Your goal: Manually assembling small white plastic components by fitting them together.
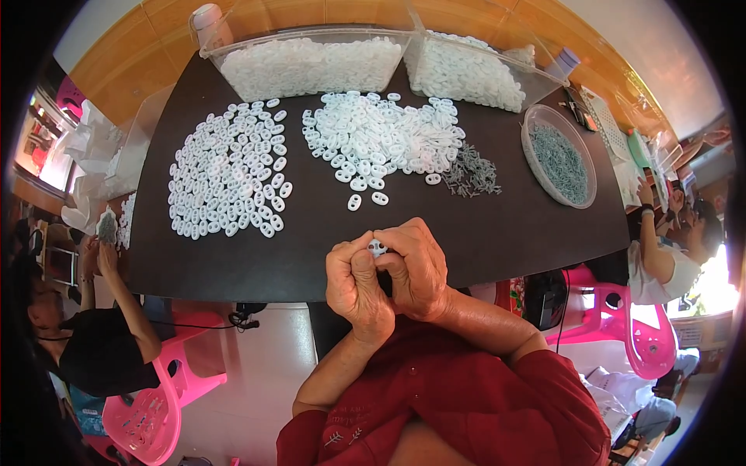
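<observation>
Between the fingertips of both hands is a small white plastic oval piece with two holes [377, 248], just past the table's near edge. My left hand [353, 283] pinches it from the left, and my right hand [417, 268] closes on it from the right. Fingers cover much of the piece. Ahead of the hands lies a heap of the same white pieces [373, 136], some turned on edge. A small pile of grey screw-like pins [472, 171] touches its right side. Farther left, many more white pieces [229, 171] are spread out flat.
Two clear bins, one at the back left [311, 66] and one at the back right [466, 71], hold white pieces. A round clear tub [587, 194] of grey pins stands at the right of the dark table [311, 264]. People sit on both sides, near pink chairs [148, 415].
</observation>
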Available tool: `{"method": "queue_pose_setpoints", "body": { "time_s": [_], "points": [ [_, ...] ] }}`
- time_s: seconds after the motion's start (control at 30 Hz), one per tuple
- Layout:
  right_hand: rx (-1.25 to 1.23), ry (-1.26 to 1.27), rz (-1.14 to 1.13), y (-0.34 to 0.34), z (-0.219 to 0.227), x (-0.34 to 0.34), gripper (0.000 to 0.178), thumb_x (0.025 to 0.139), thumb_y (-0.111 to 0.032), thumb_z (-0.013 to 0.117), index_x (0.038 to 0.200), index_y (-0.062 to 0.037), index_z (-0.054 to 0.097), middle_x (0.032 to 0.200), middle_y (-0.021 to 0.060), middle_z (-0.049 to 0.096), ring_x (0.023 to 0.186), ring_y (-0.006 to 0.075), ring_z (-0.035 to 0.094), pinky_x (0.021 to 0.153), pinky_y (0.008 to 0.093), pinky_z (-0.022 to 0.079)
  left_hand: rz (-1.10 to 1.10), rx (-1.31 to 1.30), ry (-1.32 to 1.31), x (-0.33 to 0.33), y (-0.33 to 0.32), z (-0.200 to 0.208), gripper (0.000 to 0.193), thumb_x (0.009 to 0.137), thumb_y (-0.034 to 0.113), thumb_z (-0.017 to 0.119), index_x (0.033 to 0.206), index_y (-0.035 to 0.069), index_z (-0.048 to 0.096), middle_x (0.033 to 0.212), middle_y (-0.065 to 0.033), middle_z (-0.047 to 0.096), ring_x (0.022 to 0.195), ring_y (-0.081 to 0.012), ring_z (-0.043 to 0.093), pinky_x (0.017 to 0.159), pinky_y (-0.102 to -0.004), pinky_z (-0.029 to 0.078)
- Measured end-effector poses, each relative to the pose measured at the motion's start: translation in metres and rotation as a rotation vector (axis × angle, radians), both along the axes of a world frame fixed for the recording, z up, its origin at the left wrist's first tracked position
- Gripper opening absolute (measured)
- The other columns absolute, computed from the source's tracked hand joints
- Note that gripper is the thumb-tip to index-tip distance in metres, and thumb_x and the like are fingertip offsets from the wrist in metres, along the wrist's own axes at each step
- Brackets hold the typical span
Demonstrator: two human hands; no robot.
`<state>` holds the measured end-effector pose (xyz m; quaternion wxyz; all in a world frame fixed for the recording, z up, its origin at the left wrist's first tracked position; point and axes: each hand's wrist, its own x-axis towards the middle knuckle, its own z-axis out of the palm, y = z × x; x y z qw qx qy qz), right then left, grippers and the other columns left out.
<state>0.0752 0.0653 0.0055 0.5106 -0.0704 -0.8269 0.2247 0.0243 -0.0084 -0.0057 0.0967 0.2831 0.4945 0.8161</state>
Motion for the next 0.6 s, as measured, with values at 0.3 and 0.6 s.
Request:
{"method": "queue_pose_setpoints", "body": {
  "time_s": [0.3, 0.6],
  "points": [
    [0.061, 0.027, -0.020, -0.0005, 0.0022, -0.0012, 0.027, 0.076, 0.004, 0.062, 0.102, 0.0042, 0.054, 0.082, 0.0121, 0.057, 0.063, 0.0229, 0.052, 0.055, 0.0324, 0.044, 0.105, 0.017, 0.185, -0.0046, 0.0065, -0.0038, 0.017, 0.097, 0.008, 0.047, 0.101, -0.005, 0.058, 0.078, -0.0029, 0.050, 0.065, -0.0072, 0.043, 0.055, -0.0201, 0.036],
    [0.003, 0.004, 0.004, -0.0064, 0.0033, -0.0018, 0.024, 0.081, 0.004, 0.060, 0.104, 0.0065, 0.055, 0.086, 0.0141, 0.059, 0.066, 0.0230, 0.054, 0.058, 0.0325, 0.045, 0.056, -0.036, 0.030, -0.0064, -0.0008, -0.0098, 0.019, 0.098, 0.015, 0.048, 0.100, -0.002, 0.058, 0.085, -0.0018, 0.056, 0.075, -0.0056, 0.049, 0.068, -0.0204, 0.042]
  ]
}}
